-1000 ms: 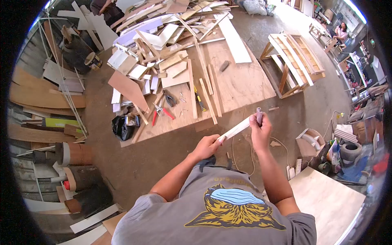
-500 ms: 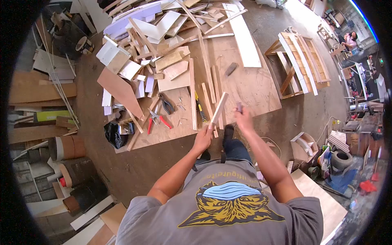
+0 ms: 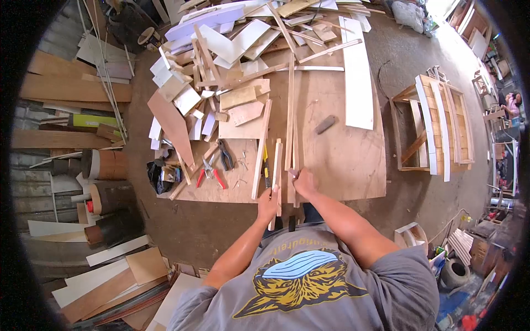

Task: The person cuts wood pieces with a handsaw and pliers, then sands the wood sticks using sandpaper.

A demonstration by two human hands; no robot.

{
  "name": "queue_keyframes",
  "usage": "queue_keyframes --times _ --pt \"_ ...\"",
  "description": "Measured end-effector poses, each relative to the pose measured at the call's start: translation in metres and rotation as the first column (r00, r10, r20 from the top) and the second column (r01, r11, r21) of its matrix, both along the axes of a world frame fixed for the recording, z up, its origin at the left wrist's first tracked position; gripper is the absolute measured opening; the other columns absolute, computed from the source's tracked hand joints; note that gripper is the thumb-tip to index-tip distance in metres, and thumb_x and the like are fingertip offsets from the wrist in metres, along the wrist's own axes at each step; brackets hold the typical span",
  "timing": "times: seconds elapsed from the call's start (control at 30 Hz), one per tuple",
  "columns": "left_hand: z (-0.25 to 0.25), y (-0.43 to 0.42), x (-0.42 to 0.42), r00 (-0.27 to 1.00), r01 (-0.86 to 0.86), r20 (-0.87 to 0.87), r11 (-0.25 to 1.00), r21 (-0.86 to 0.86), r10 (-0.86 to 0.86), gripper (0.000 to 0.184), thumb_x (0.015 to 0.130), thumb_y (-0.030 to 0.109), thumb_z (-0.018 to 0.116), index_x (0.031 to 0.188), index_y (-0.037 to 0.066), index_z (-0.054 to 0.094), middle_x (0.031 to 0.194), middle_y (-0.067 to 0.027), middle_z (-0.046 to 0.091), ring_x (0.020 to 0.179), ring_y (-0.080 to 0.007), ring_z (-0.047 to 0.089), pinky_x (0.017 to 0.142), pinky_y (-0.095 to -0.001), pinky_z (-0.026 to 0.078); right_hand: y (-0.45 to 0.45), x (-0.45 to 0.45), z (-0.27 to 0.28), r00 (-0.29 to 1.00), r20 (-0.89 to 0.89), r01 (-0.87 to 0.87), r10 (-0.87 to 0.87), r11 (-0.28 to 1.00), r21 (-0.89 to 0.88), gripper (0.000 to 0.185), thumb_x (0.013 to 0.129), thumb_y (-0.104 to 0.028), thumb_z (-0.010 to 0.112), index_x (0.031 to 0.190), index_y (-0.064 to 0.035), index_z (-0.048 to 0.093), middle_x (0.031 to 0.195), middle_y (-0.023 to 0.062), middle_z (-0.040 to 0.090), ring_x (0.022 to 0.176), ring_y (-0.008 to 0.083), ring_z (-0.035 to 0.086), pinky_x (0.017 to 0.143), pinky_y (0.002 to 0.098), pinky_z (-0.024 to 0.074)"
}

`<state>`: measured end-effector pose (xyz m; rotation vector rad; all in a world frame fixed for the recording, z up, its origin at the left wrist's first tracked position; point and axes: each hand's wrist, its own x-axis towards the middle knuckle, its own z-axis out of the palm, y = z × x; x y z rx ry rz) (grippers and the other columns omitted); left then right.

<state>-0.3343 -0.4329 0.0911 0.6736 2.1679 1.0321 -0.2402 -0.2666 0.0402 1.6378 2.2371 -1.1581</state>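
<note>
Near the front edge of the plywood table [image 3: 342, 182], my left hand [image 3: 268, 203] is closed round a light wooden strip [image 3: 277, 165] that points away from me. Just to the right, my right hand [image 3: 305, 183] is closed on a small dark object [image 3: 293, 172], over the near end of the long strips [image 3: 290, 116]. What that object is cannot be made out. A yellow and black tool [image 3: 266, 165] lies left of the held strip. Farther left are the red-handled pliers [image 3: 210, 175] and the dark pliers [image 3: 226, 155].
A heap of wood offcuts [image 3: 237, 44] covers the table's far left part. A white board [image 3: 358, 77] and a dark block [image 3: 326, 124] lie on the right part. Beyond the table's right side stands a wooden frame [image 3: 441, 127]. Another person [image 3: 512, 103] is at the far right.
The view has shifted. My left hand has turned the strip from slanting across my body to pointing away. My right hand has moved off the strip's end and down over the long strips.
</note>
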Motion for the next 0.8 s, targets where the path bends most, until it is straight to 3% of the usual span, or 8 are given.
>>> queue_keyframes --times 0.1,0.23,0.33,0.47,0.57,0.67,0.7,0.8 --pt "-0.017 0.023 0.006 1.000 0.008 -0.021 0.998 -0.065 -0.009 0.041 0.106 0.036 0.059 0.101 -0.004 0.067 0.082 -0.0235 0.066 0.077 -0.0343 0.064 0.073 -0.0455 0.050 0.022 0.025 -0.005 0.984 -0.164 0.049 -0.065 0.994 -0.100 0.038 0.080 -0.023 0.083 0.105 0.0003 0.068 0.100 0.0227 0.074 0.098 0.0387 0.073 0.086 0.0486 0.0560" --pt "-0.046 0.063 0.021 0.998 0.022 -0.054 0.998 0.052 -0.020 0.042 0.102 0.031 0.067 0.084 -0.004 0.055 0.078 -0.0238 0.059 0.072 -0.0357 0.056 0.068 -0.0468 0.045 0.063 0.065 -0.001 0.962 -0.272 -0.051 -0.002 0.981 -0.187 0.040 0.080 -0.024 0.085 0.105 0.0027 0.070 0.097 0.0216 0.075 0.095 0.0361 0.073 0.085 0.0459 0.0559" --pt "-0.055 0.095 0.032 0.991 0.042 -0.125 0.999 -0.014 -0.044 0.041 0.099 0.034 0.071 0.091 -0.005 0.063 0.081 -0.0231 0.062 0.076 -0.0378 0.061 0.071 -0.0468 0.049 0.084 0.086 0.009 0.961 -0.277 -0.065 -0.009 0.964 -0.257 0.040 0.080 -0.024 0.086 0.105 0.0028 0.069 0.096 0.0198 0.075 0.094 0.0325 0.074 0.085 0.0440 0.0561" --pt "-0.059 0.128 0.034 0.992 -0.050 -0.126 0.987 -0.153 0.030 0.051 0.094 0.038 0.075 0.123 -0.003 0.068 0.096 -0.0223 0.070 0.089 -0.0373 0.067 0.083 -0.0431 0.054 0.095 0.101 0.002 0.934 -0.357 -0.097 0.005 0.966 -0.240 0.041 0.081 -0.023 0.085 0.108 0.0027 0.068 0.098 0.0195 0.074 0.093 0.0312 0.073 0.084 0.0433 0.0555" --pt "-0.053 0.144 0.044 0.837 -0.141 -0.546 0.976 -0.163 0.030 0.055 0.099 0.038 0.071 0.134 -0.003 0.062 0.105 -0.0202 0.070 0.101 -0.0321 0.068 0.093 -0.0398 0.053 0.092 0.107 0.009 0.874 -0.485 -0.110 -0.028 0.961 -0.253 0.042 0.083 -0.024 0.083 0.113 0.0015 0.066 0.099 0.0201 0.074 0.094 0.0334 0.073 0.083 0.0446 0.0549" --pt "-0.019 0.166 0.031 0.986 -0.165 0.032 0.968 0.187 0.162 0.053 0.105 0.039 0.064 0.140 -0.001 0.058 0.116 -0.0175 0.069 0.109 -0.0270 0.066 0.100 -0.0381 0.051 0.084 0.102 0.019 0.884 -0.466 -0.127 0.037 0.978 -0.164 0.042 0.086 -0.021 0.082 0.120 -0.0022 0.066 0.099 0.0177 0.076 0.092 0.0331 0.074 0.081 0.0450 0.0566" --pt "-0.033 0.171 0.022 0.969 -0.222 0.163 0.937 0.269 0.183 0.047 0.111 0.039 0.053 0.142 0.004 0.058 0.119 -0.0132 0.068 0.106 -0.0188 0.065 0.094 -0.0351 0.052 0.081 0.099 0.055 0.906 -0.415 -0.140 0.083 0.984 -0.109 0.041 0.087 -0.021 0.081 0.121 -0.0050 0.066 0.099 0.0169 0.076 0.093 0.0344 0.074 0.081 0.0454 0.0567" --pt "0.040 0.190 -0.004 0.866 -0.396 0.444 0.859 0.325 0.231 0.049 0.114 0.043 0.045 0.146 0.007 0.054 0.118 -0.0111 0.068 0.101 -0.0152 0.065 0.086 -0.0310 0.052 0.065 0.096 0.091 0.918 -0.352 -0.200 0.183 0.980 -0.013 0.035 0.089 -0.022 0.079 0.121 -0.0150 0.065 0.100 0.0128 0.077 0.094 0.0364 0.074 0.079 0.0463 0.0572"
